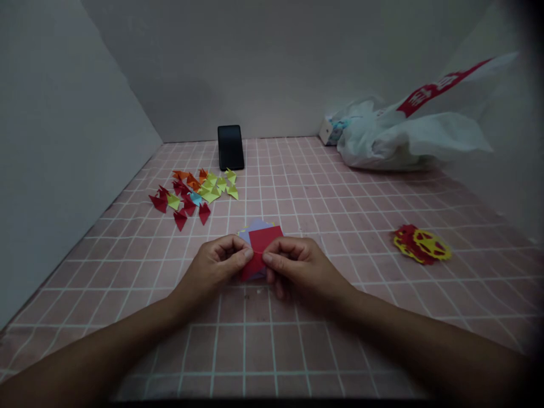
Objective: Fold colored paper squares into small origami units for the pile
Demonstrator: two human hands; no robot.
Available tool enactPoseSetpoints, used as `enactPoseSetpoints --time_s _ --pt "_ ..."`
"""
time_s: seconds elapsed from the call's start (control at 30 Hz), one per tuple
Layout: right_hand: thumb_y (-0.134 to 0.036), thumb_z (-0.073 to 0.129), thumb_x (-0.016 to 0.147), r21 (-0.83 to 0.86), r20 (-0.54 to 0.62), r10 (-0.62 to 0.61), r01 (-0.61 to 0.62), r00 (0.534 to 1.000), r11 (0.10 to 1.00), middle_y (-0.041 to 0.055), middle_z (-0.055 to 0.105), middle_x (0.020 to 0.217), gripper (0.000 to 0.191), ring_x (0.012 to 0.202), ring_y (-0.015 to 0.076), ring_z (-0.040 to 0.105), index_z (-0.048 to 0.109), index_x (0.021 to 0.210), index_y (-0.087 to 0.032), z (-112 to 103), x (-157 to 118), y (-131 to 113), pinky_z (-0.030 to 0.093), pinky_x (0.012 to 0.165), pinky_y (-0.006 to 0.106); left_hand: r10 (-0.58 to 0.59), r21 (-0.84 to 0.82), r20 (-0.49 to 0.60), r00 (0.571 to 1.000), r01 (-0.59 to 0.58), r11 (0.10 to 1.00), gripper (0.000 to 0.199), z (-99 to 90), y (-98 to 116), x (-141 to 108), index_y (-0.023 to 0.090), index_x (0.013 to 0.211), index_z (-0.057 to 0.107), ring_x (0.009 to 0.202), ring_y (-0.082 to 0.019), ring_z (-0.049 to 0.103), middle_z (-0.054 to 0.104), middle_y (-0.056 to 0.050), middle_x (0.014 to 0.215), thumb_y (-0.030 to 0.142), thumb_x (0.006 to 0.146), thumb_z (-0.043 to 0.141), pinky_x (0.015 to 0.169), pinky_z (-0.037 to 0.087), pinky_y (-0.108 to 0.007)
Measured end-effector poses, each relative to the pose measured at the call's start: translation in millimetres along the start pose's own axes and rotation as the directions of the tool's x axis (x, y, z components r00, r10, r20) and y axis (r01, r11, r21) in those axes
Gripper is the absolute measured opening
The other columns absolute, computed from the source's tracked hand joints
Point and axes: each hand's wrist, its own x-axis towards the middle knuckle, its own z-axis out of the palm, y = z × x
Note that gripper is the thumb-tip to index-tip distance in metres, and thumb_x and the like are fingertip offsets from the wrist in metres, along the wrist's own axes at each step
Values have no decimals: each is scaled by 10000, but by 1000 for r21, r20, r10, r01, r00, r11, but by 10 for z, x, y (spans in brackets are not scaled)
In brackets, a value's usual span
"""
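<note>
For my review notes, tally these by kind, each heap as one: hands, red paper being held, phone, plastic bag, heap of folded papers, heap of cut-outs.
Hands: 2, left hand and right hand
Red paper: 1
Phone: 1
Plastic bag: 1
Heap of folded papers: 1
Heap of cut-outs: 1
Total: 7

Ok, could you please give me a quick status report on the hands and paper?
Left hand and right hand both pinching red paper. Purple paper partly hidden behind it. Nothing seen blocking; phone stands farther back.
</note>
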Motion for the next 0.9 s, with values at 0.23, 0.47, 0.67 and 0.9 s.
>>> enactPoseSetpoints --time_s 0.23,0.47,0.67,0.9 --pt "-327 626 876 -89 5 -20 20 1000 996 -39 594 558 254 405 57 531 579 683 -169 -1 -10 16 388 403 166 16 40 26 1000 -17 999 209 5 -5 -11 150 716 626 625 -93 446 545 36 675 323 831 651 595 344 -220" --pt "-424 585 896 18 11 -22 22 1000 1000 -18 634 583 326 385 68 545 585 692 -169 -15 13 13 388 381 182 -6 -18 -2 1000 6 1000 239 4 -18 2 154 683 597 581 -82 410 504 52 621 334 826 662 576 328 -217" --pt "-401 632 868 31 38 31 -32 999 999 -32 600 537 299 377 64 520 575 684 -173 -26 3 29 368 380 173 17 24 12 1000 -18 1000 215 -3 -14 4 151 683 615 597 -87 432 522 44 635 311 820 658 593 345 -221" --pt "-362 642 854 2 28 35 -35 999 999 -44 587 535 267 383 60 506 560 681 -176 -16 1 -1 354 377 167 38 35 15 999 -39 999 191 -4 -12 -5 158 692 629 583 -86 428 527 45 626 294 825 651 565 332 -219"
